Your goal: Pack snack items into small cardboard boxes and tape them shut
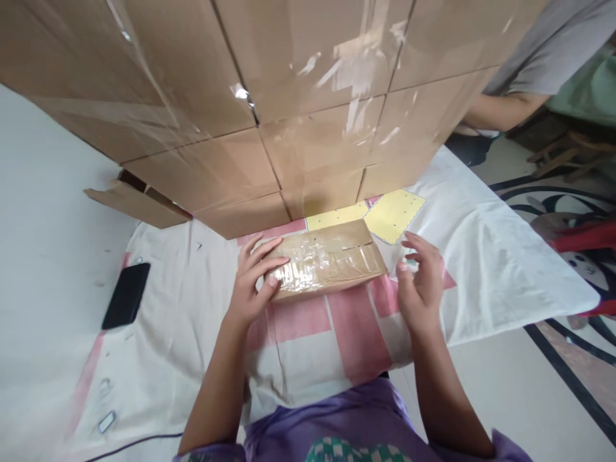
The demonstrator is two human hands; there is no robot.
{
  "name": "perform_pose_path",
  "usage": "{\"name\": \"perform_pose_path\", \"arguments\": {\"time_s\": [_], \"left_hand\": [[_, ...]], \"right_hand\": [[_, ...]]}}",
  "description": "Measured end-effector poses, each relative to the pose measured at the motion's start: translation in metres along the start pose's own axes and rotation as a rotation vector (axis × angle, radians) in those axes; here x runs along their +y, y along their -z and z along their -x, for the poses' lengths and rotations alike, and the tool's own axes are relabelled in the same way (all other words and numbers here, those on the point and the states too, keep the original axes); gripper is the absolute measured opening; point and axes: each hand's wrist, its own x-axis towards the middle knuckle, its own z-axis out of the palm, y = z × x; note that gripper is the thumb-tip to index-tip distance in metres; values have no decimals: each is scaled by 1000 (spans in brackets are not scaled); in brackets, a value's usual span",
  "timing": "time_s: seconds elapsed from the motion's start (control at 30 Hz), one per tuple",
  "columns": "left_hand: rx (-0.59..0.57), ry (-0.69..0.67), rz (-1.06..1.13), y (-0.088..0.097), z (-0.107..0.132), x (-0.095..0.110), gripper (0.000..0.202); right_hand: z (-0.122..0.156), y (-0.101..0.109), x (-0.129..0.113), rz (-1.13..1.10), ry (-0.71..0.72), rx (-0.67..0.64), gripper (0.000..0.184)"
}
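Note:
A small cardboard box (327,256), with shiny clear tape over its top and front, lies on the cloth-covered table in front of me. My left hand (255,276) is closed on its left end, fingers on top and thumb at the front edge. Just off the box's right end is my right hand (419,279), its fingers curled toward the thumb. Between them shows a small whitish, see-through thing that I cannot make out. Behind the box rises a tall stack of taped cardboard boxes (322,138).
A loose cardboard flap (139,202) juts out at the stack's lower left. A black phone (126,295) lies on the left, beside the wall. Yellow patches (397,215) mark the white and pink cloth (500,276). At the upper right is another person's arm (505,110).

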Motion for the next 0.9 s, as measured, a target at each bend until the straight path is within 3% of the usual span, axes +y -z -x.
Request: {"name": "perform_pose_path", "arguments": {"time_s": [0.13,0.2,0.3,0.47,0.7,0.8,0.9], "left_hand": [[-119,-74,-314,9,8,24,66],[-127,-79,-414,6,13,30,76],[-115,-84,-362,0,18,28,75],[-101,-97,-267,-1,20,15,72],[1,-14,-466,9,11,1,63],[94,-33,-599,3,7,10,61],[290,-221,-484,-26,1,38,49]], "right_hand": [[-3,43,42,54,-270,276,41],[-9,52,66,-74,-450,248,43],[-18,48,91,-241,-606,145,41],[-17,36,96,-138,-619,103,30],[-8,36,92,-136,-567,92,35],[-9,36,89,-98,-570,109,29],[-10,36,87,-49,-545,53,33]]}}
